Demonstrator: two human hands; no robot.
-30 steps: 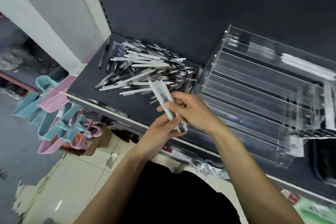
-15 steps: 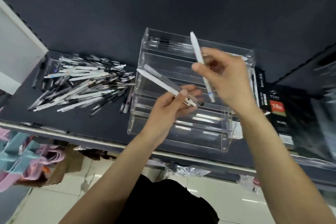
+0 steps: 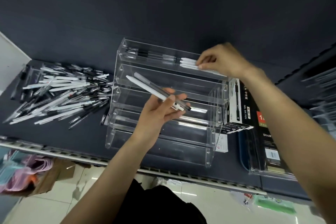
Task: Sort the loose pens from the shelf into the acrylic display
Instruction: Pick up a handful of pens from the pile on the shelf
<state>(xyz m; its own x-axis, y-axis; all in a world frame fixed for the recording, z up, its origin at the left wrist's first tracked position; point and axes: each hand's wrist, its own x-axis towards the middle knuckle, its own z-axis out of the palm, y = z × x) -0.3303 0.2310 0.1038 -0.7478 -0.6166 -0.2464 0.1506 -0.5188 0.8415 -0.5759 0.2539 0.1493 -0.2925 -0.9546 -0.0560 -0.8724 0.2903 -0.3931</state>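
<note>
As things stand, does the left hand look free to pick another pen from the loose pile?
Probably not: the left hand already grips two pens over the acrylic display, though nothing blocks the pen pile.

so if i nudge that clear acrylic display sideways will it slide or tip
The acrylic display probably slides rather than tips: its stepped base looks broad on the flat dark shelf. It is likely light, since most tiers look empty and only the top tier holds pens. Those pens could roll or shift.

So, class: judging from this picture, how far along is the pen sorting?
Early. Done: the clear acrylic tiered display has black and white pens only in its top row. In hand: right hand places a white pen; left hand holds two. Left: the loose pen pile.
</note>
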